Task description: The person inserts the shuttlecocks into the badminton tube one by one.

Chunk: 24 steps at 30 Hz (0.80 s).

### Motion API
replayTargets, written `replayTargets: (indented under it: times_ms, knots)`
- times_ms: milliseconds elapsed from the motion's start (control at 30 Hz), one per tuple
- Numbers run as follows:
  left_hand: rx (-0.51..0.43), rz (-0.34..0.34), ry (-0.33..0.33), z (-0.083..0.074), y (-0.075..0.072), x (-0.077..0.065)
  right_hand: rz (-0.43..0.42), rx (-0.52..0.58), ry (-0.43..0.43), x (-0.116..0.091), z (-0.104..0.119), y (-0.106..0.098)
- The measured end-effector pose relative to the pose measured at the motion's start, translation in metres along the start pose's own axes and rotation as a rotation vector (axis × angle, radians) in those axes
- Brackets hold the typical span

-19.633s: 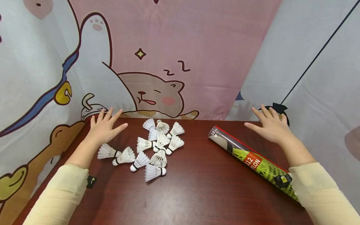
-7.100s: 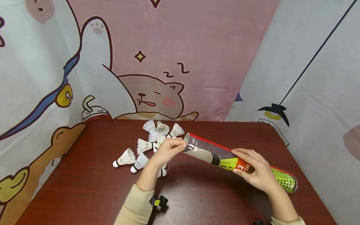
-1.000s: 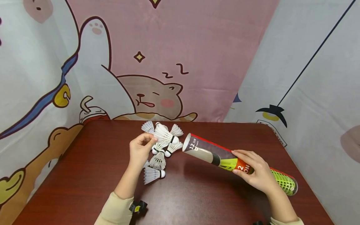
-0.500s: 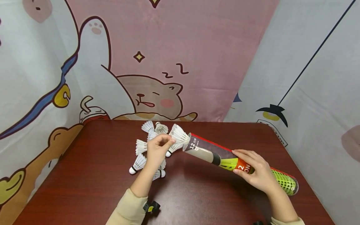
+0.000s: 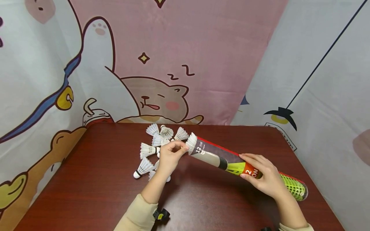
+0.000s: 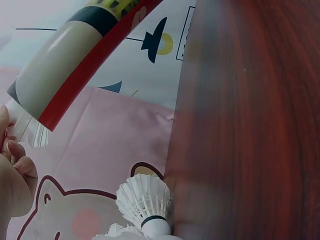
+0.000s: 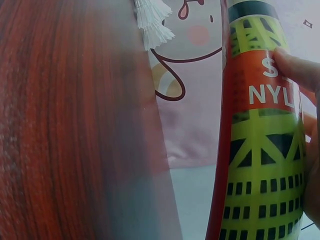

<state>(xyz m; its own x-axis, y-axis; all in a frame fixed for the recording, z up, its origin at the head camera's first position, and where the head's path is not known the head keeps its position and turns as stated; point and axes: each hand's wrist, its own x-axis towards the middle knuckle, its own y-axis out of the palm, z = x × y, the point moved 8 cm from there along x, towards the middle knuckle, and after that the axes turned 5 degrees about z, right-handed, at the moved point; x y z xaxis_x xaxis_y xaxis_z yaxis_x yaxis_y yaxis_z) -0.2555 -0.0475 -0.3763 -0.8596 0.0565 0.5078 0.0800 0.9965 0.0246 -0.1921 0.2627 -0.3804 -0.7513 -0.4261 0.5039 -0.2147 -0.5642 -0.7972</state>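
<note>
My left hand (image 5: pixel 170 158) pinches the feathered skirt of a shuttlecock (image 5: pixel 190 142) at the mouth of a shuttlecock tube (image 5: pixel 212 154). Only the skirt's rim sticks out; the cork end is hidden inside. In the left wrist view, part of the white skirt (image 6: pixel 40 136) shows below the tube's end. My right hand (image 5: pixel 265 175) grips the tube around its middle, near the orange label (image 7: pixel 265 80), and holds it tilted with the mouth raised to the left. Several loose shuttlecocks (image 5: pixel 148 149) lie beside and behind my left hand, some partly hidden by it.
The dark red-brown table (image 5: pixel 86 192) carries everything. Behind it hangs a cartoon-printed cloth (image 5: pixel 214 64) that meets the table's back edge. One shuttlecock (image 5: pixel 143 167) lies nearest the left side of the group. A small black device (image 5: pixel 161 215) sits at my left cuff.
My left hand has carried a shuttlecock from above the pile rightward to the tube, and its cork end and most of the skirt have gone in. My right hand and the tube have hardly moved.
</note>
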Motion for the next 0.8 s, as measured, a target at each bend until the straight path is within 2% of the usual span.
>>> replayTargets:
  times_ms: [100, 267, 500, 567, 700, 800]
  knots:
    - [-0.011, 0.012, 0.008, 0.001, 0.003, 0.0, 0.001, -0.004, 0.005, 0.0, 0.0, 0.0]
    - [-0.013, 0.047, -0.021, 0.005, 0.009, -0.001, 0.0, -0.011, 0.007, 0.0, 0.0, 0.0]
    - [-0.046, 0.077, -0.115, -0.011, 0.015, -0.003, 0.01, 0.002, -0.003, 0.0, 0.0, -0.002]
    - [-0.074, 0.086, -0.154, -0.007, 0.016, -0.003, 0.018, 0.006, 0.001, -0.001, 0.0, -0.002]
    - [-0.135, 0.108, -0.246, 0.016, 0.016, -0.004, 0.02, 0.013, -0.002, -0.001, 0.0, -0.002]
    - [-0.174, 0.149, -0.292, 0.031, 0.016, -0.005, 0.026, 0.037, -0.002, -0.001, 0.001, -0.001]
